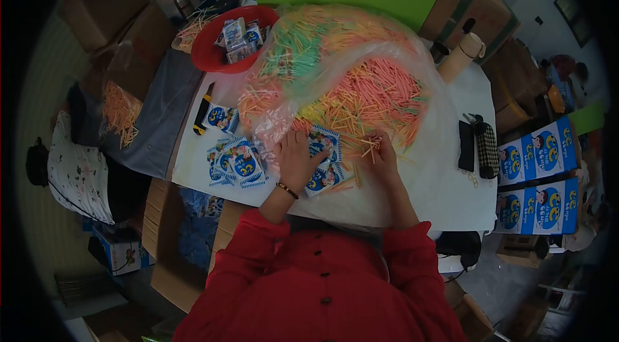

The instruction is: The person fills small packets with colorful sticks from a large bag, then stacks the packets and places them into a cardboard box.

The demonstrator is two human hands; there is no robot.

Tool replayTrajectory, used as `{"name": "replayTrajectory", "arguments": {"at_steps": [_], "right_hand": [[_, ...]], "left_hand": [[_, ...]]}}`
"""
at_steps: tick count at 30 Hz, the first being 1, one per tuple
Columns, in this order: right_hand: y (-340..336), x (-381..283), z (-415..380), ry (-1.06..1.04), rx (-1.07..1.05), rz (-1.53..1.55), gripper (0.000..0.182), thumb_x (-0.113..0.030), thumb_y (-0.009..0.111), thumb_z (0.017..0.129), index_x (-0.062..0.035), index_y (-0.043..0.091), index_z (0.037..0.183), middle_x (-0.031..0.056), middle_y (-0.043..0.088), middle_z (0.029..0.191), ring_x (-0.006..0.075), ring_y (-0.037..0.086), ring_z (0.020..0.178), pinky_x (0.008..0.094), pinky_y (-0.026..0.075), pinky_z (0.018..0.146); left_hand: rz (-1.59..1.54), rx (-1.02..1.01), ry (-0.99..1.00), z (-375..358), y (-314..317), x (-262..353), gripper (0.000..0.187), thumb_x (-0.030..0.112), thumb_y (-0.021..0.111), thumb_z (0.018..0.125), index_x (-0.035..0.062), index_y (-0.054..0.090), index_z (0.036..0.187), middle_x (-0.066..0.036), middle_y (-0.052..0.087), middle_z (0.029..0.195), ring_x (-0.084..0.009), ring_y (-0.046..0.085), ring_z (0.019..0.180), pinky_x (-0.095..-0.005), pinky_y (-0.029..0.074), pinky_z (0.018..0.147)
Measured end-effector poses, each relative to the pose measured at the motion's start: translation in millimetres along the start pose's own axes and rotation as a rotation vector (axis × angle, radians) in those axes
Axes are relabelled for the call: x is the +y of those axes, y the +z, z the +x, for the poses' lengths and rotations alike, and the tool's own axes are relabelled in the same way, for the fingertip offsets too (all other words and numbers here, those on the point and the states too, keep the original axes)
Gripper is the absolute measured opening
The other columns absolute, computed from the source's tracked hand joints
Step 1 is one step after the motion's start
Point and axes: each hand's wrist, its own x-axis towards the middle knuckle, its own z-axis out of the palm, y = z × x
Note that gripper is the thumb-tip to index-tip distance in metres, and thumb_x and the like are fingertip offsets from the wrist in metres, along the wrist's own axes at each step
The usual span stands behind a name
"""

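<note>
A large clear plastic bag [293, 93] lies spread across the white table, with a heap of thin pink, yellow and green sticks [380, 90] in it. My right hand [385, 160] is closed on a small bunch of these sticks [370, 146], their ends pointing left. My left hand [295, 160] lies with fingers stretched and thumb apart, at the bag's near edge. Beside its thumb are blue-and-white printed packets [324, 142]. More such packets [238, 160] lie in a loose pile left of that hand.
A yellow-and-black box cutter [204, 110] lies by the table's left edge. Behind it stands a red bowl [205, 45] of packets. At the right are a beige bottle [461, 58] and a checkered pouch [486, 148]. An open carton [161, 219] stands below left.
</note>
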Motion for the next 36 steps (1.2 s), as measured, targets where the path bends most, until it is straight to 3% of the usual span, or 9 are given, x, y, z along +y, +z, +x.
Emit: {"name": "replayTrajectory", "arguments": {"at_steps": [8, 13, 20, 22, 26, 29, 31, 32, 36], "right_hand": [[-2.7, 8.5, -1.9, -0.124, -0.051, -0.259, 0.018, 0.005, 0.053, 0.087, -0.0034, 0.054, 0.103, 0.0052, 0.061, 0.098, 0.0149, 0.057, 0.094, 0.0251, 0.045, 0.081], [0.1, -26.8, 15.5, 0.249, 0.293, 0.255, 0.007, -0.009, 0.051, 0.094, -0.0039, 0.056, 0.096, 0.0053, 0.061, 0.081, 0.014, 0.058, 0.072, 0.026, 0.047, 0.066], [-21.4, -11.6, 31.4, 0.608, 0.209, 0.657, 0.01, -0.014, 0.051, 0.095, -0.0056, 0.055, 0.09, 0.0036, 0.055, 0.07, 0.0121, 0.053, 0.059, 0.031, 0.044, 0.052], [-18.7, -13.0, 26.9, 0.52, 0.207, 0.568, 0.015, -0.02, 0.052, 0.097, -0.0051, 0.054, 0.097, 0.0049, 0.058, 0.08, 0.0137, 0.056, 0.073, 0.0276, 0.045, 0.06], [-4.2, -5.0, 25.8, 0.103, 0.401, 0.199, 0.012, -0.018, 0.051, 0.097, -0.0057, 0.054, 0.098, 0.0035, 0.057, 0.086, 0.0116, 0.055, 0.078, 0.0262, 0.045, 0.066], [-18.4, 13.7, 17.3, 0.028, 0.153, -0.333, 0.011, -0.015, 0.049, 0.098, -0.0062, 0.054, 0.102, 0.0017, 0.056, 0.091, 0.0094, 0.053, 0.083, 0.0248, 0.044, 0.073], [-23.0, 12.9, 15.6, -0.001, 0.075, -0.422, 0.012, -0.014, 0.048, 0.099, -0.0048, 0.053, 0.105, 0.0013, 0.055, 0.092, 0.0085, 0.052, 0.083, 0.0239, 0.044, 0.075], [-22.3, 9.6, 16.1, 0.0, 0.073, -0.424, 0.012, -0.014, 0.048, 0.099, -0.0048, 0.053, 0.105, 0.0013, 0.055, 0.092, 0.0085, 0.052, 0.083, 0.0239, 0.044, 0.075], [-30.6, -19.9, 24.5, 0.321, 0.313, 0.243, 0.015, -0.017, 0.047, 0.099, -0.0041, 0.055, 0.097, 0.0051, 0.057, 0.09, 0.0142, 0.055, 0.082, 0.0274, 0.045, 0.072]], "left_hand": [[-0.045, 0.001, 0.015, 5.6, 11.1, -8.8, 0.043, 0.034, 0.079, 0.069, 0.007, 0.054, 0.093, -0.011, 0.052, 0.096, -0.0299, 0.05, 0.098, -0.0422, 0.033, 0.085], [-0.131, 0.101, 0.099, 11.7, 6.3, -5.4, 0.021, 0.02, 0.071, 0.08, 0.0046, 0.058, 0.086, -0.01, 0.056, 0.084, -0.0303, 0.054, 0.086, -0.0421, 0.038, 0.078], [-0.754, 0.006, -0.19, 26.3, 9.4, -7.9, 0.023, 0.011, 0.062, 0.086, 0.0028, 0.063, 0.108, -0.013, 0.062, 0.083, -0.0317, 0.059, 0.073, -0.0387, 0.048, 0.066], [-0.26, 0.131, 0.274, 28.7, 0.6, -5.2, 0.025, 0.008, 0.059, 0.088, 0.0018, 0.063, 0.112, -0.013, 0.065, 0.093, -0.0296, 0.062, 0.081, -0.0379, 0.05, 0.071], [0.103, 0.162, 0.378, 31.3, -5.7, -0.4, 0.026, 0.004, 0.058, 0.087, 0.0012, 0.062, 0.113, -0.013, 0.066, 0.1, -0.0307, 0.063, 0.088, -0.0359, 0.051, 0.074], [-0.174, 0.234, 0.404, 31.4, 2.1, -4.5, 0.027, 0.002, 0.054, 0.092, 0.0019, 0.058, 0.118, -0.013, 0.067, 0.106, -0.0289, 0.064, 0.096, -0.034, 0.051, 0.084], [-1.141, -0.031, -0.172, 29.6, 8.3, -3.4, 0.028, 0.0, 0.054, 0.092, 0.0032, 0.057, 0.119, -0.009, 0.067, 0.105, -0.0205, 0.066, 0.091, -0.0317, 0.054, 0.078], [-1.143, -0.03, -0.174, 28.6, 7.2, -2.6, 0.028, 0.0, 0.054, 0.092, 0.0032, 0.057, 0.119, -0.009, 0.067, 0.105, -0.0205, 0.066, 0.091, -0.0317, 0.054, 0.078], [-1.775, -0.331, -0.478, 24.5, -6.7, 6.1, 0.027, 0.005, 0.052, 0.095, 0.0021, 0.054, 0.122, -0.01, 0.065, 0.111, -0.0191, 0.065, 0.099, -0.0352, 0.055, 0.085]]}}
